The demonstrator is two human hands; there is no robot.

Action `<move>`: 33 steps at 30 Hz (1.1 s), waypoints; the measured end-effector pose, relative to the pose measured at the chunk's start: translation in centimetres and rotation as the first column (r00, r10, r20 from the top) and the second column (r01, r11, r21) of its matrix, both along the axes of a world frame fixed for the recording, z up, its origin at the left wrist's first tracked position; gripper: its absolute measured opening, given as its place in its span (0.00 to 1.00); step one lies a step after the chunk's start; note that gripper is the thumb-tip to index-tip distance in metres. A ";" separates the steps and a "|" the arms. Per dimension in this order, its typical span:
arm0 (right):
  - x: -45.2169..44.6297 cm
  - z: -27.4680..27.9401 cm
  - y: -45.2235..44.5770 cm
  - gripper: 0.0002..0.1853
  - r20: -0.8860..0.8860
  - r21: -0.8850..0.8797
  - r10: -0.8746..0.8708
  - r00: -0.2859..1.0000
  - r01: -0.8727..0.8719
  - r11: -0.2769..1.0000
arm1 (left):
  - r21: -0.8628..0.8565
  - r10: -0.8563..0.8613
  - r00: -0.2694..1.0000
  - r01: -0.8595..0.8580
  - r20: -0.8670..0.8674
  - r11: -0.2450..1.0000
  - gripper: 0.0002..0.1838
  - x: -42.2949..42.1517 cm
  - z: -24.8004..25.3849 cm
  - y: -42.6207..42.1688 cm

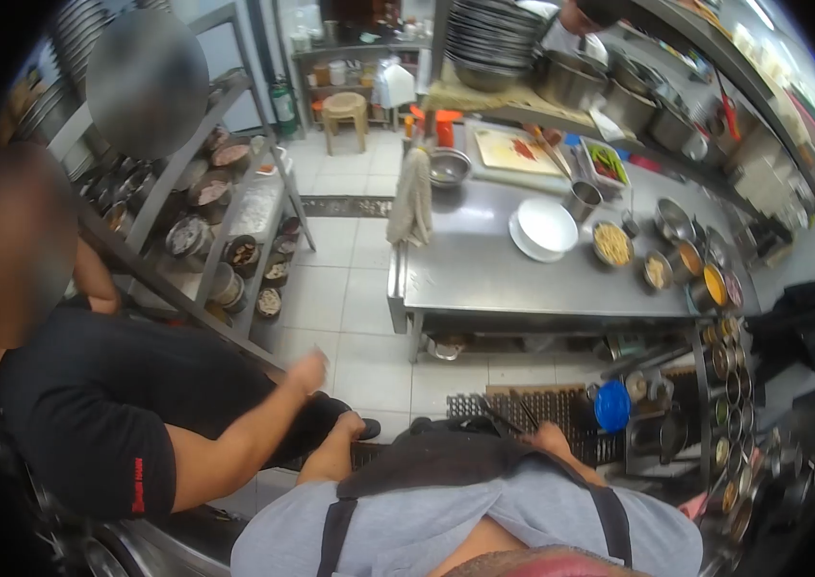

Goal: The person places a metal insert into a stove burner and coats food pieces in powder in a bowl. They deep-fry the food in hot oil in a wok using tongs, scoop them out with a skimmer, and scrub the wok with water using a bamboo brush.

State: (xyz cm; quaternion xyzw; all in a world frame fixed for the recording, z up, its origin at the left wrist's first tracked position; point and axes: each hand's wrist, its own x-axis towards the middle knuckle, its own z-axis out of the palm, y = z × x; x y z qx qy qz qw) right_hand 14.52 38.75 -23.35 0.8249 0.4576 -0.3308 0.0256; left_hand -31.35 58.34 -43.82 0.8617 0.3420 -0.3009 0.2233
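Observation:
My left hand (351, 424) is low in front of me, left of my dark apron (436, 471). Its fingers look curled, and whatever they may hold cannot be made out. On the other side of the apron, my right hand (550, 439) is closed around the near end of a thin, dark, two-armed tool that looks like tongs (502, 415). The arms spread away from the hand, over a black perforated mat (571, 415). Near the right hand is a round blue lid or bowl (611, 406).
A steel table (484, 284) ahead bears white plates (547, 227), a cutting board (521, 154) and several food bowls. A co-worker in black (138, 404) stands close on my left, one forearm reaching forward. Behind is a shelf rack (167, 173). Seasoning pots (723, 404) line the right.

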 end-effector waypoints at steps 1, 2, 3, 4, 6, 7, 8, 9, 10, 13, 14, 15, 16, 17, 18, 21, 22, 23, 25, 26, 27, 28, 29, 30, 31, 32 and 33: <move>0.2 0.2 -0.5 0.26 0.027 0.006 -0.037 0.999 0.037 0.999 | -0.125 0.327 0.942 -0.333 -0.070 0.934 0.10 -0.3 -1.3 0.0; 0.3 0.7 -1.2 0.24 0.051 0.013 -0.070 0.996 0.069 0.998 | -0.138 0.728 0.659 -0.752 -0.191 0.644 0.12 0.3 -0.2 -0.6; 1.0 0.6 -1.9 0.21 0.053 0.100 0.098 0.994 -0.103 0.990 | -0.128 0.761 0.623 -0.782 -0.179 0.610 0.12 0.2 0.4 -1.3; 2.5 -3.2 -3.2 0.18 -0.028 0.084 -0.033 0.999 0.035 0.996 | -0.108 0.748 0.643 -0.765 -0.163 0.635 0.13 0.0 1.3 -2.7; 3.6 -3.0 -4.0 0.18 0.093 0.262 0.403 0.911 -0.413 0.872 | -0.070 0.741 0.658 -0.752 -0.136 0.655 0.17 -0.8 1.6 -5.8; 3.3 -2.0 -2.7 0.22 -0.069 0.145 0.103 0.992 -0.092 0.985 | -0.154 0.738 0.656 -0.755 -0.160 0.637 0.18 -1.0 1.4 -6.7; 2.9 -1.9 -2.1 0.22 -0.082 0.105 0.018 0.996 -0.010 0.994 | -0.243 0.724 0.665 -0.744 -0.184 0.622 0.19 -1.2 0.3 -8.0; 2.8 -2.4 -1.4 0.23 -0.077 0.101 0.002 0.997 0.006 0.995 | -0.280 0.804 0.551 -0.827 -0.224 0.488 0.20 -1.5 0.5 -9.0; 2.5 -2.8 -1.0 0.23 -0.067 0.097 0.000 0.998 0.007 0.995 | -0.295 0.833 0.509 -0.848 -0.218 0.441 0.20 -1.5 0.6 -9.7; 1.6 -3.9 0.7 0.24 -0.066 0.103 0.017 0.998 -0.010 0.995 | -0.267 0.802 0.537 -0.838 -0.260 0.475 0.19 -1.2 4.1 -8.7; 1.2 -4.1 1.0 0.25 -0.069 0.104 0.019 0.997 -0.012 0.994 | -0.239 0.805 0.543 -0.836 -0.238 0.494 0.19 -1.2 5.1 -8.0; 0.8 -4.3 1.4 0.25 -0.079 0.110 0.024 0.997 -0.016 0.994 | -0.206 0.806 0.551 -0.833 -0.216 0.514 0.18 -1.2 5.7 -7.6; 0.5 -4.5 2.0 0.26 -0.082 0.118 0.034 0.996 -0.024 0.993 | -0.198 0.810 0.544 -0.838 -0.219 0.509 0.18 -1.4 5.0 -7.1; 0.1 -4.4 2.4 0.26 -0.090 0.125 0.041 0.995 -0.029 0.992 | -0.155 0.795 0.579 -0.815 -0.181 0.558 0.17 -1.6 4.3 -6.1; -0.4 -4.3 3.0 0.27 -0.099 0.130 0.050 0.994 -0.037 0.991 | -0.110 0.775 0.615 -0.789 -0.147 0.605 0.16 -1.8 3.7 -5.6; -2.8 -1.8 5.0 0.30 -0.052 0.056 0.031 0.998 -0.028 0.998 | -0.094 0.835 0.534 -0.845 -0.133 0.526 0.16 -1.4 5.3 -4.8; -3.1 -1.8 4.7 0.30 -0.056 0.057 0.032 0.998 -0.029 0.998 | -0.089 0.836 0.533 -0.846 -0.135 0.525 0.16 -1.4 4.7 -4.7; -3.5 -1.9 4.7 0.28 0.019 0.098 0.057 0.998 -0.059 0.993 | -0.089 0.758 0.640 -0.768 -0.126 0.634 0.15 -1.7 2.9 -4.2; -3.8 -2.7 4.8 0.27 0.083 0.135 0.090 0.992 -0.101 0.986 | -0.096 0.643 0.755 -0.654 -0.126 0.750 0.16 -2.0 1.2 -4.0; -3.3 -3.6 4.7 0.27 0.074 0.129 0.094 0.993 -0.103 0.986 | -0.092 0.652 0.747 -0.664 -0.130 0.742 0.16 -2.0 1.4 -4.5; -2.6 -4.4 4.4 0.26 0.058 0.122 0.099 0.993 -0.105 0.987 | -0.067 0.609 0.784 -0.618 -0.122 0.783 0.16 -1.9 1.9 -5.1; -1.9 -5.3 4.0 0.26 0.050 0.112 0.107 0.993 -0.112 0.987 | -0.044 0.562 0.819 -0.569 -0.115 0.821 0.16 -1.7 2.4 -6.0; -1.3 -6.2 3.8 0.26 0.043 0.101 0.116 0.992 -0.120 0.988 | -0.108 0.718 0.680 -0.733 -0.150 0.671 0.17 -1.2 5.2 -6.5; -0.7 -6.9 3.5 0.26 0.034 0.095 0.120 0.992 -0.123 0.988 | -0.132 0.756 0.625 -0.781 -0.194 0.611 0.17 -0.6 9.6 -7.3; -0.3 -7.8 3.4 0.25 0.024 0.086 0.129 0.991 -0.130 0.988 | -0.158 0.748 0.626 -0.779 -0.218 0.606 0.17 -1.0 8.9 -7.5; 0.5 -8.6 2.7 0.25 0.015 0.074 0.139 0.990 -0.140 0.987 | -0.184 0.738 0.630 -0.777 -0.242 0.603 0.17 -1.3 8.0 -8.0; 0.9 -9.9 2.8 0.25 0.000 0.065 0.153 0.988 -0.152 0.986 | -0.182 0.737 0.629 -0.777 -0.248 0.603 0.17 -1.6 8.0 -8.5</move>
